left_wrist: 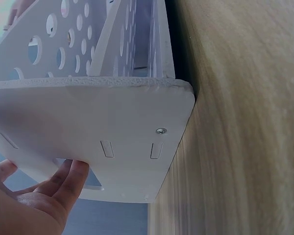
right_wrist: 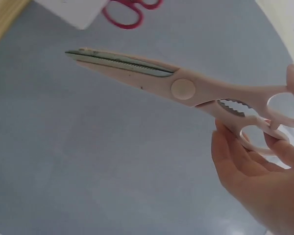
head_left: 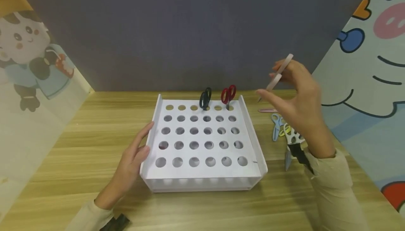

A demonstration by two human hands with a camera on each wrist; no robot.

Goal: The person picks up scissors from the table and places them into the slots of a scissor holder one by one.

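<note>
My right hand (head_left: 303, 101) is raised beyond the right side of a white rack with rows of round holes (head_left: 202, 172). It holds a pair of pale pink scissors (right_wrist: 183, 89) by the handle loops, blades closed and pointing away from the hand. In the head view the scissors appear edge-on. My left hand (head_left: 129, 157) rests against the rack's left side panel (left_wrist: 122, 132), fingertips at the rectangular cutout. Black-handled scissors (head_left: 204, 101) and red-handled scissors (head_left: 228, 94) stand in holes of the rack's back row.
On the wooden table (head_left: 79, 146) right of the rack lie blue scissors (head_left: 276, 127), yellow scissors (head_left: 286, 129), white-handled scissors (head_left: 292, 138) and a pink item (head_left: 267, 110). My right forearm partly covers this group. A grey panel (head_left: 190, 37) rises behind the table.
</note>
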